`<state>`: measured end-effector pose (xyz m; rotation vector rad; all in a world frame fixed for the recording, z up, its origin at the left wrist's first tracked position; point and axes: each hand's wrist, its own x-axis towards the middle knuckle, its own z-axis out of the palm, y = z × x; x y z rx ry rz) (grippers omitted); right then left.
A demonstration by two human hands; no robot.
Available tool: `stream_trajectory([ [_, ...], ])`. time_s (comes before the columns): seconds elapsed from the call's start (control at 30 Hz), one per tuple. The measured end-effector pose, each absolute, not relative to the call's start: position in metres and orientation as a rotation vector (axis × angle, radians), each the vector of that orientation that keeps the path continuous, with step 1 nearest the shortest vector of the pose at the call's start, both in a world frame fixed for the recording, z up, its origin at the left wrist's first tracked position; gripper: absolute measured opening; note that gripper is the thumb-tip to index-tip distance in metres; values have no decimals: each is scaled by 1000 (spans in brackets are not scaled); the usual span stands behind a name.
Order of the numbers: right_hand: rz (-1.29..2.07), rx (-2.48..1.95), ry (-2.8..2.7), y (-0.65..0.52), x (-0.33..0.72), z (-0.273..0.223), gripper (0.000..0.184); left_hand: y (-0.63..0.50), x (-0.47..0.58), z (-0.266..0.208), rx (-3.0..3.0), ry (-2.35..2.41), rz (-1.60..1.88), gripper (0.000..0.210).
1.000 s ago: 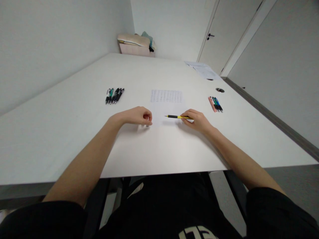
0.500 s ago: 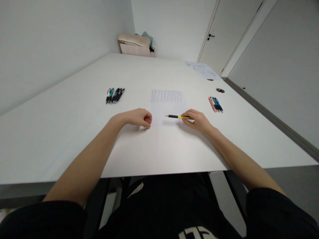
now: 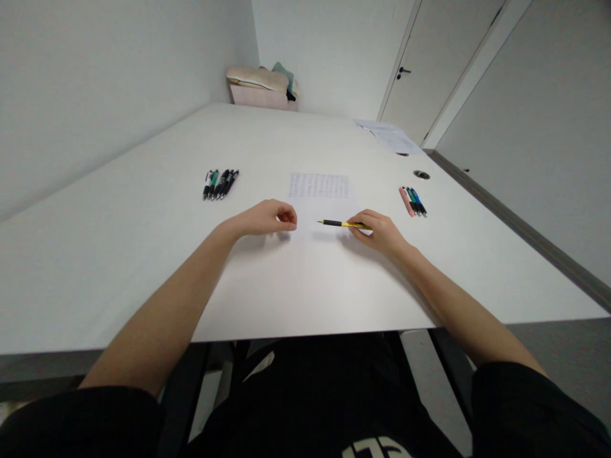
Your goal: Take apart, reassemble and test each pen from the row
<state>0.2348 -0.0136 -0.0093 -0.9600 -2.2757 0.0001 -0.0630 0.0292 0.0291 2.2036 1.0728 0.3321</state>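
My right hand grips the yellow barrel of a pen with a black grip section and a thin tip. The pen lies nearly level above the lower part of a printed sheet, its tip pointing left. Facing that tip across a small gap, my left hand is raised just above the table by the sheet's left edge. Its fingers curl in, and the thumb meets the fingertips. Whether something tiny sits in this pinch does not show.
A row of several black, green and white pens lies to the left. On the right are a pink stick-like item and several blue and green pens. More papers and a round table grommet are farther back.
My left hand has risen slightly and moved right, toward the pen tip, and its thumb has come up. My right hand and the pen are nearly still.
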Motion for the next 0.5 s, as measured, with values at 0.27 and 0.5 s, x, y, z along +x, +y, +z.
stream_trajectory([
  [0.27,-50,-949,-2200,-14,233,-10,12,22,-38,18,1639,991,830,30],
  [0.5,-61,-932,-2194,-15,230,-8,13,20,-27,6,1483,962,815,32],
])
